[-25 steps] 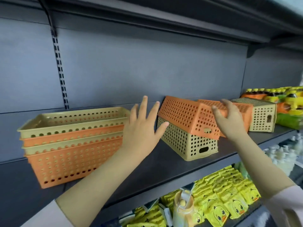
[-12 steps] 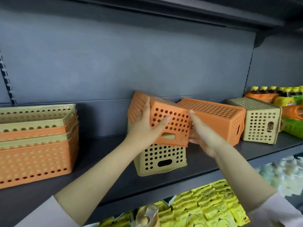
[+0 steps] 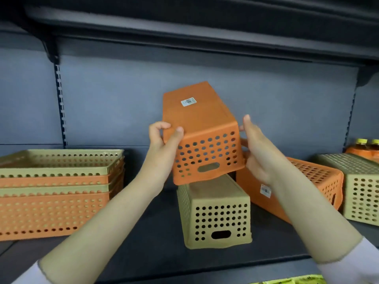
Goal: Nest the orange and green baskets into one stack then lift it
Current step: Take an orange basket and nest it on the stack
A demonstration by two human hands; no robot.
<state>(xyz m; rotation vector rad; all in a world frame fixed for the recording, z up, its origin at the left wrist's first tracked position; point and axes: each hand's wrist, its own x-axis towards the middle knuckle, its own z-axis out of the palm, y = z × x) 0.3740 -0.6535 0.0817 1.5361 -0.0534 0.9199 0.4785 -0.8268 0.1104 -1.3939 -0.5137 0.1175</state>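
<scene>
Only one view here, the head cam, so going off that.

Orange basket (image 3: pixel 202 138) is up in the air, upside down w/ its solid base facing up and a small white sticker (image 3: pixel 188 101) on it. Left hand (image 3: pixel 162 140) clamps the near left corner, thumb on the base, fingers curled round the side. Right hand (image 3: pixel 257 148) presses flat on the right side wall, fingers spread along it. So it's squeezed between both palms, not hooked thru the handle slot.

Green basket (image 3: pixel 215 212) (more olive-tan tbh) sits upside down on the shelf (image 3: pixel 155 249) right under the orange one, not touching afaict.

Handling guess: thin perforated plastic, prob very light, bit flexy at the walls, smooth so could slip if squeezed lazily. Rim or handle slot looks like the better place to grab imo.

Nesting not done yet; orange one needs to drop over the green w/ edges lined up, else it'll jam crooked.

Other stuff: a big nested basket stack (image 3: pixel 57 191) on the left, another orange basket (image 3: pixel 307 181) tipped on the right, bottles (image 3: pixel 367 144) far right.
</scene>
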